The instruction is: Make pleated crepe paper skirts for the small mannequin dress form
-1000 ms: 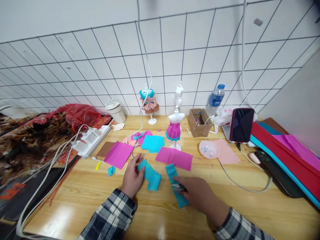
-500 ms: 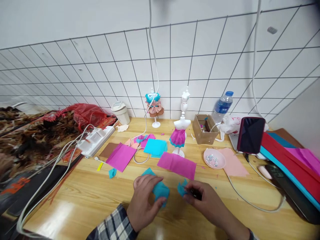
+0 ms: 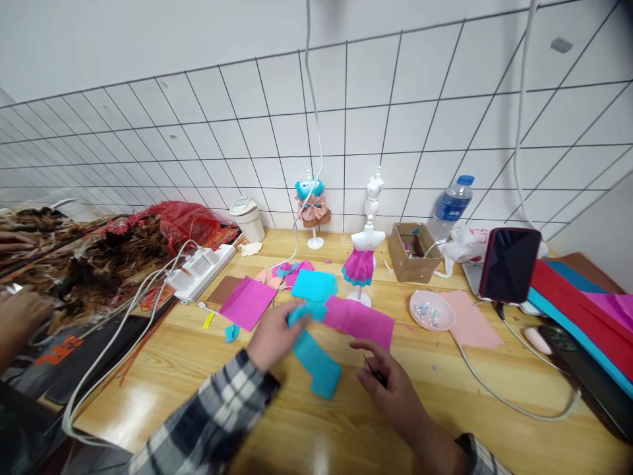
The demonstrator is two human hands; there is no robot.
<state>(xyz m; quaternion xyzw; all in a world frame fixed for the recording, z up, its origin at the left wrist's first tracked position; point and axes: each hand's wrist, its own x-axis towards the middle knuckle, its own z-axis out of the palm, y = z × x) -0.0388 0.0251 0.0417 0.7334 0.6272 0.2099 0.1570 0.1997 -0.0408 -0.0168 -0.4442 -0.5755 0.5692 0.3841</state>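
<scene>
My left hand (image 3: 277, 333) is closed on a strip of turquoise paper (image 3: 316, 363) that hangs down to the right, near a flat magenta sheet (image 3: 359, 319). Its fingers are slightly blurred. Dark-handled scissors (image 3: 380, 377) sit in my right hand (image 3: 390, 386), right of the strip, with the thin tip pointing up-left. Behind the magenta sheet stands a small white mannequin in a magenta skirt with a turquoise hem (image 3: 360, 266). A turquoise sheet (image 3: 314, 285) lies to its left, with another magenta sheet (image 3: 247, 302) further left.
A dressed mannequin (image 3: 312, 204), cardboard box (image 3: 414, 254), water bottle (image 3: 452, 206) and phone (image 3: 510, 265) stand behind. Right is a pink dish of beads (image 3: 432, 310). Left are a power strip (image 3: 205, 270), cables and another person's hand (image 3: 22, 316).
My left hand has moved up and left with the turquoise paper, which now hangs longer. The small turquoise piece has gone from my right hand. Another person's hands have appeared at the left.
</scene>
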